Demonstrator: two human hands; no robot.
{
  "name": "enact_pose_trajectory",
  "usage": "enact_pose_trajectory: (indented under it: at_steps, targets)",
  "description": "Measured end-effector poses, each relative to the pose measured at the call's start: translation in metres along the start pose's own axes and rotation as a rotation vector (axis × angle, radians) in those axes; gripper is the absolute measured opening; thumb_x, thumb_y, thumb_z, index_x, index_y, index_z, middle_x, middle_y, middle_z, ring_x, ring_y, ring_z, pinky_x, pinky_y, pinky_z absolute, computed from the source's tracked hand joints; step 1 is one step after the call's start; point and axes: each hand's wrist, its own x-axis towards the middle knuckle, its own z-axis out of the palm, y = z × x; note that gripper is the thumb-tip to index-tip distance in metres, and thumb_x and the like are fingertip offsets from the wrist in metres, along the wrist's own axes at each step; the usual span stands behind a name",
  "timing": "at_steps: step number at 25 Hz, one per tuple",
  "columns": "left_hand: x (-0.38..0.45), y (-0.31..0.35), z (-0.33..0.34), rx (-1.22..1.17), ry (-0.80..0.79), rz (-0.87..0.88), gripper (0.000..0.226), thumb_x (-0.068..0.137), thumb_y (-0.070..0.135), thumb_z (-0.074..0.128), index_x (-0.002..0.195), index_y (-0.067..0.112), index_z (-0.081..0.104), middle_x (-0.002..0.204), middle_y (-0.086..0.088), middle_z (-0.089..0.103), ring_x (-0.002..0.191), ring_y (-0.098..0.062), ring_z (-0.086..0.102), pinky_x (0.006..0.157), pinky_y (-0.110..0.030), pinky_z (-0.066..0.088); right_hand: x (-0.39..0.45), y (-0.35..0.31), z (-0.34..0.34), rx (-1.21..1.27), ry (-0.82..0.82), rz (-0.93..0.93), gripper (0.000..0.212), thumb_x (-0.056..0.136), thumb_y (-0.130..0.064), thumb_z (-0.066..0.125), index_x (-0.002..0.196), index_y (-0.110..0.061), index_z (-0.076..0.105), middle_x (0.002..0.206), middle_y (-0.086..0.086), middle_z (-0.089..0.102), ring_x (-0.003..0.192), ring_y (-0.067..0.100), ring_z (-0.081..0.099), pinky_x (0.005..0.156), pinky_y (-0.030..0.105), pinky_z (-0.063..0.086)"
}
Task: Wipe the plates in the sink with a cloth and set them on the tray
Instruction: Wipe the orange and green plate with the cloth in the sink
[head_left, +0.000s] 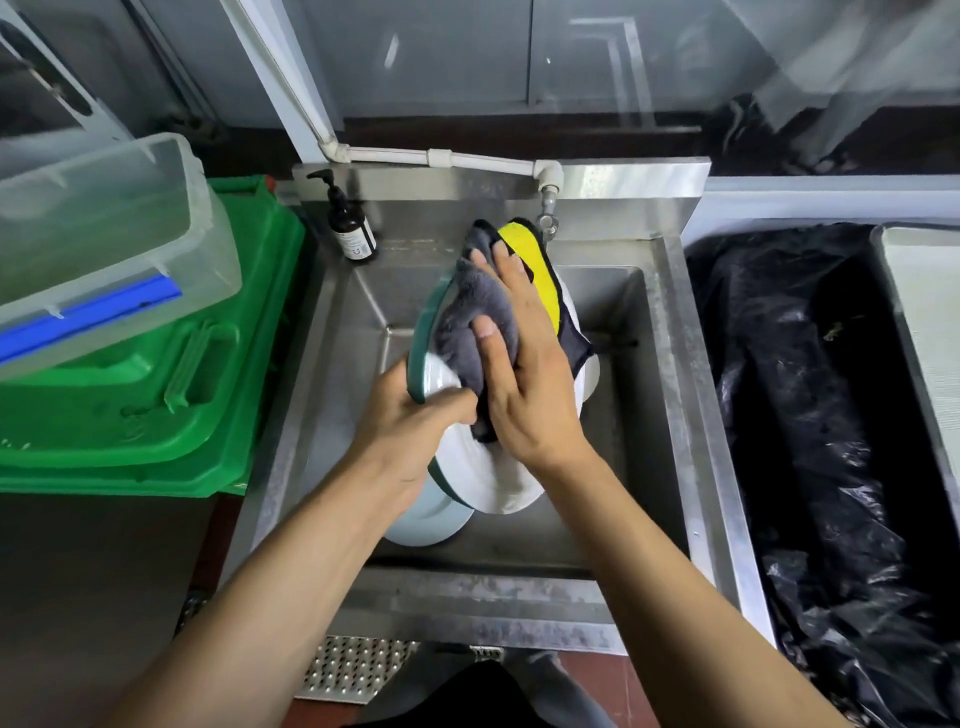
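Note:
Over the steel sink (660, 415) my left hand (410, 415) grips the lower left rim of a white plate with a teal edge (434, 376), held tilted on its side. My right hand (524, 364) presses a grey and yellow cloth (467, 312) flat against the plate's face, thumb and fingers spread over the cloth. More plates lie below in the basin: a white one (488, 478) and a pale blue-white one (431, 519), partly hidden by my arms. The right-hand part of the held plate is covered by the cloth.
A dark pump bottle (353, 228) stands on the sink's back left corner, and a tap (548, 208) hangs above the cloth. A green crate (156, 405) with a clear lidded box (104, 234) on it sits to the left. A black plastic-lined bin (821, 415) sits to the right, a pale tray-like edge (930, 322) beyond it.

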Motion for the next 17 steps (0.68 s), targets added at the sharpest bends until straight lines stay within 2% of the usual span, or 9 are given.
enact_pose_trajectory:
  at_steps: [2, 4, 6, 8, 9, 12, 15, 17]
  targets:
    - [-0.002, -0.002, -0.001, 0.007, 0.03, -0.038, 0.029, 0.054, 0.002, 0.061, 0.072, 0.023, 0.072, 0.07, 0.001, 0.068, 0.067, -0.014, 0.063, 0.063, -0.029, 0.05, 0.008, 0.018, -0.005, -0.027, 0.082, 0.151, 0.043, 0.109, -0.027, 0.042, 0.152, -0.022, 0.043, 0.162, 0.002, 0.04, 0.154, 0.015, 0.029, 0.127, 0.039, 0.023]
    - [-0.004, -0.005, -0.002, 0.014, 0.042, -0.08, 0.03, 0.053, 0.005, 0.063, 0.071, 0.026, 0.074, 0.073, 0.003, 0.071, 0.069, -0.012, 0.065, 0.068, -0.032, 0.051, 0.008, 0.036, -0.015, -0.069, 0.206, 0.349, 0.041, 0.109, -0.032, 0.039, 0.146, -0.02, 0.051, 0.146, 0.003, 0.056, 0.14, 0.018, 0.048, 0.116, 0.034, 0.037]
    - [-0.002, -0.007, -0.002, 0.017, 0.034, -0.103, 0.027, 0.054, 0.006, 0.064, 0.075, 0.02, 0.074, 0.078, -0.002, 0.07, 0.075, -0.017, 0.065, 0.073, -0.035, 0.05, -0.003, 0.045, -0.025, -0.068, 0.244, 0.601, 0.038, 0.11, -0.038, 0.038, 0.141, -0.023, 0.054, 0.126, -0.004, 0.064, 0.122, 0.015, 0.057, 0.098, 0.027, 0.041]
    - [0.002, -0.007, 0.0, 0.016, 0.039, -0.1, 0.025, 0.054, 0.007, 0.064, 0.078, 0.009, 0.068, 0.081, -0.008, 0.065, 0.077, -0.021, 0.061, 0.073, -0.036, 0.047, -0.021, 0.049, -0.031, -0.022, 0.247, 0.791, 0.038, 0.11, -0.042, 0.037, 0.137, -0.024, 0.058, 0.115, -0.006, 0.066, 0.111, 0.015, 0.06, 0.089, 0.027, 0.04]
    - [0.005, -0.007, 0.002, 0.016, 0.051, -0.094, 0.024, 0.054, 0.007, 0.064, 0.078, 0.009, 0.067, 0.08, -0.009, 0.064, 0.077, -0.022, 0.06, 0.072, -0.035, 0.046, -0.032, 0.051, -0.031, -0.004, 0.259, 0.865, 0.039, 0.11, -0.043, 0.037, 0.135, -0.022, 0.059, 0.111, -0.006, 0.066, 0.107, 0.015, 0.06, 0.087, 0.028, 0.04]
    - [0.012, -0.006, 0.011, 0.017, 0.076, -0.065, 0.022, 0.054, 0.008, 0.064, 0.075, 0.016, 0.067, 0.074, 0.0, 0.065, 0.074, -0.018, 0.062, 0.071, -0.033, 0.047, -0.059, 0.059, -0.028, 0.001, 0.288, 1.024, 0.048, 0.109, -0.047, 0.035, 0.136, -0.015, 0.059, 0.12, 0.001, 0.067, 0.11, 0.019, 0.062, 0.09, 0.033, 0.045]
    - [0.018, -0.007, 0.021, 0.037, 0.068, -0.038, 0.024, 0.055, 0.008, 0.064, 0.076, 0.02, 0.068, 0.07, 0.008, 0.067, 0.07, -0.013, 0.063, 0.069, -0.031, 0.049, -0.079, 0.07, -0.044, -0.06, 0.289, 1.164, 0.049, 0.109, -0.047, 0.034, 0.124, -0.008, 0.06, 0.107, 0.005, 0.064, 0.101, 0.026, 0.063, 0.083, 0.036, 0.046]
    - [0.02, -0.013, 0.03, 0.02, 0.062, -0.066, 0.029, 0.054, 0.007, 0.064, 0.081, 0.019, 0.067, 0.071, 0.007, 0.067, 0.075, -0.017, 0.062, 0.073, -0.034, 0.048, -0.091, 0.076, -0.07, -0.197, 0.313, 1.177, 0.041, 0.109, -0.047, 0.035, 0.116, -0.012, 0.054, 0.099, 0.004, 0.058, 0.096, 0.032, 0.061, 0.078, 0.037, 0.042]
